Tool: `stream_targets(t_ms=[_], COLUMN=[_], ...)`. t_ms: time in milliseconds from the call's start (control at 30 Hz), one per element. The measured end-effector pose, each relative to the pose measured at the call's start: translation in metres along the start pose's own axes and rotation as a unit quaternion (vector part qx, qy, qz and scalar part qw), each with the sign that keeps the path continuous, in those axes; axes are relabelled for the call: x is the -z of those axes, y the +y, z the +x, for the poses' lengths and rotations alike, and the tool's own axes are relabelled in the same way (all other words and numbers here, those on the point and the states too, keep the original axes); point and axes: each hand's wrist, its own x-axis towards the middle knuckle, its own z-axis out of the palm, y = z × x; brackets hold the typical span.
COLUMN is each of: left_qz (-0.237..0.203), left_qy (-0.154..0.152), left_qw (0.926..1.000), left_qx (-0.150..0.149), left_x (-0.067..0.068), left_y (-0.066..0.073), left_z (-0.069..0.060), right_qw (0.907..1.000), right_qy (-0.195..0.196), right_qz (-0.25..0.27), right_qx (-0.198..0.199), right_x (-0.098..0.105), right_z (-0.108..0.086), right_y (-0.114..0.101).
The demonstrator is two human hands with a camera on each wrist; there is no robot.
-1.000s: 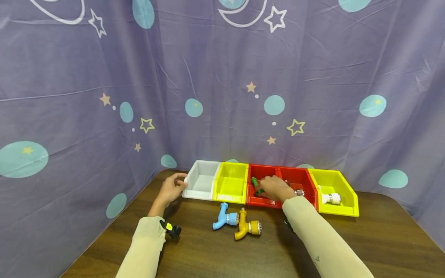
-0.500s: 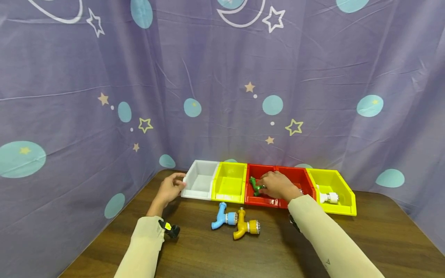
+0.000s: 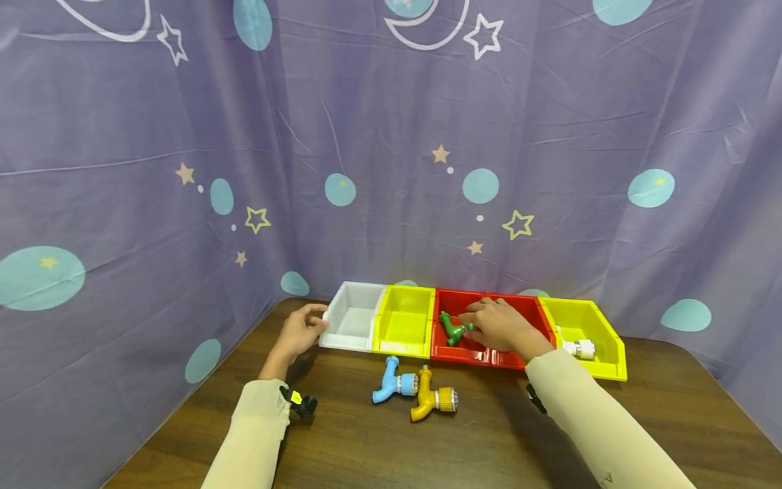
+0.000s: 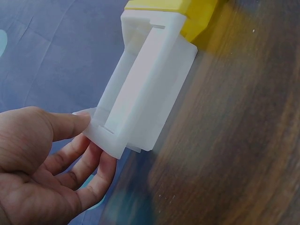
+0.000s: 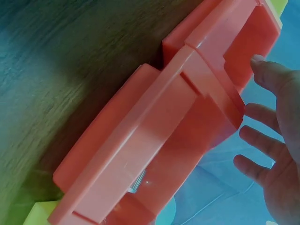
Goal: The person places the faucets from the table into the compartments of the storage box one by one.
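Note:
My left hand [image 3: 299, 333] pinches the outer side wall of the white bin [image 4: 140, 79], thumb on the rim and fingertips against its outside. Over the divider between the two red bins hovers my right hand [image 3: 504, 327], its fingers loosely spread and holding nothing. Just left of its fingertips, a green tap [image 3: 453, 331] lies in the left red bin [image 3: 458, 354]. In the right wrist view, a chrome knob [image 5: 137, 182] shows inside the right red bin [image 5: 117, 154]; the rest of that item is hidden.
A light blue tap [image 3: 388, 383] and a mustard yellow tap [image 3: 427, 402] lie on the wooden table [image 3: 366, 451] before the bins. A yellow bin [image 3: 405, 320] adjoins the white one. The far right yellow bin [image 3: 574, 314] holds a white tap [image 3: 583, 349]. A curtain [image 3: 391, 170] hangs behind.
My right hand has let go of the green tap in the left red bin and drawn back up and to the right. The left hand stays on the white bin.

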Motion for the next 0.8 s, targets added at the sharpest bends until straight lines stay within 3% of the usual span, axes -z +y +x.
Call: stream_targets(t_ms=[433, 600, 800], left_qz=[-0.013, -0.007, -0.009], left_qy=[-0.009, -0.008, -0.005], left_qw=[0.9998, 0.9999, 0.9999], left_qx=[0.009, 0.009, 0.006], left_x=[-0.006, -0.005, 0.0], left_y=[0.002, 0.002, 0.002], left_z=[-0.001, -0.001, 0.0], right_qw=[0.9984, 0.9959, 0.9925], right_qy=[0.042, 0.071, 0.081], right_qz=[0.014, 0.026, 0.049], right_qx=[-0.035, -0.05, -0.078], right_x=[0.0, -0.001, 0.007], right_z=[-0.038, -0.052, -0.07], right_y=[0.019, 0.028, 0.039])
